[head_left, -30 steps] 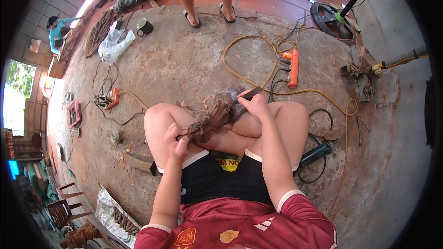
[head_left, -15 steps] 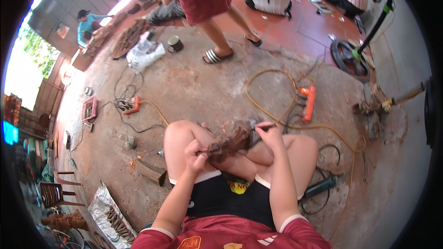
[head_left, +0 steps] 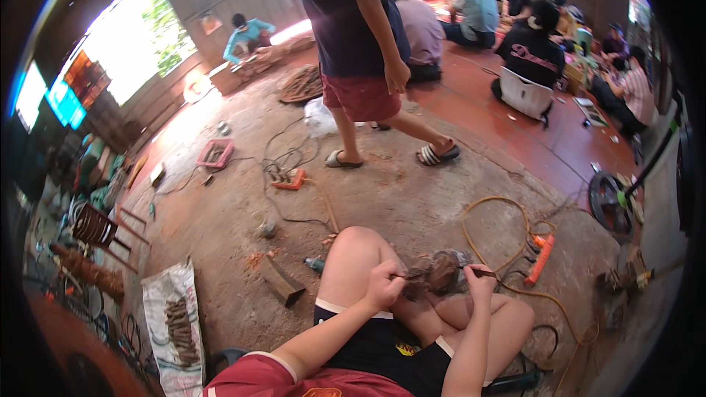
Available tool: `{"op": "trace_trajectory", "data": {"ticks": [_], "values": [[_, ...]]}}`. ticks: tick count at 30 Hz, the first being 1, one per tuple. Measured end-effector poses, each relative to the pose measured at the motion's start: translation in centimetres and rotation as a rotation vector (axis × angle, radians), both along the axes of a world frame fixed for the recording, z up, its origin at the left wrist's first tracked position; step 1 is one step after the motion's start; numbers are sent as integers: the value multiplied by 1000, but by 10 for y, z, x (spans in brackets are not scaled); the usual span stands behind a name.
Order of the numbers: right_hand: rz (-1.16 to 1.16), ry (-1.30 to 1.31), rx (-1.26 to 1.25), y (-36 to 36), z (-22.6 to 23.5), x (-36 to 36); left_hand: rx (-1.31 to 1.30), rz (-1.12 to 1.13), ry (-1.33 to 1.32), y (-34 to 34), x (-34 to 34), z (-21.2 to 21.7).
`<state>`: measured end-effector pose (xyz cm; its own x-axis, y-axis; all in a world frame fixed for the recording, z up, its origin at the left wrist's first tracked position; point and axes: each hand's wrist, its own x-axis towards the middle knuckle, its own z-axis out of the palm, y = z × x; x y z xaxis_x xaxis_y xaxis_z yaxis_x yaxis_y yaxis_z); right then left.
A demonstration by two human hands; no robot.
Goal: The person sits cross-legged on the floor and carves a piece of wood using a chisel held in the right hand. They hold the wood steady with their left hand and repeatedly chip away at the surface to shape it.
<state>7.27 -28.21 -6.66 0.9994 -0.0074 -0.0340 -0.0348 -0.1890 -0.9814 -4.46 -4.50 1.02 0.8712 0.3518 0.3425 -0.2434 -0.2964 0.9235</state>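
Note:
A brown carved piece of wood (head_left: 443, 273) with a rough, knobbly surface rests over my crossed legs. My left hand (head_left: 384, 286) is closed at the carving's left end, its fingertips against the wood. My right hand (head_left: 482, 284), near the other end, pinches a thin dark stick-like tool (head_left: 482, 272). The tool's tip is too small to make out. Behind the carving's right part lies something greyish that I cannot name.
A person (head_left: 360, 51) in red shorts and sandals walks just ahead. Left lie a wooden block (head_left: 282, 281), a pink basket (head_left: 215, 153) and a white sack (head_left: 152, 309) bearing wooden pieces. An orange power strip (head_left: 540, 259) and yellow cord (head_left: 507, 201) lie right. Several people sit farther back.
My view has swung up and leftward, so the scene sits lower and farther right. The walking person has stepped left, now covering the metal cup. Both hands stay at the carving.

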Motion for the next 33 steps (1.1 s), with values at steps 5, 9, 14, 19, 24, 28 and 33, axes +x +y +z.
{"op": "trace_trajectory", "data": {"ticks": [5,9,14,19,24,28,33], "values": [[-96,-42,-111,-20,-30,14,100,-41,-13,-8,11,4],[-97,-1,-44,-23,-31,15,168,-66,30,-12,19,18],[-78,28,-21,-20,-25,11,290,-64,212,-15,40,36],[-135,-144,-119,-42,-78,30,366,-44,413,-35,55,54],[-147,-87,-88,-43,-80,36,321,0,427,-54,39,66],[-213,57,-26,-23,-38,18,377,9,345,-59,27,53],[-100,-53,-84,-28,-24,15,419,12,300,-62,18,58]]}}
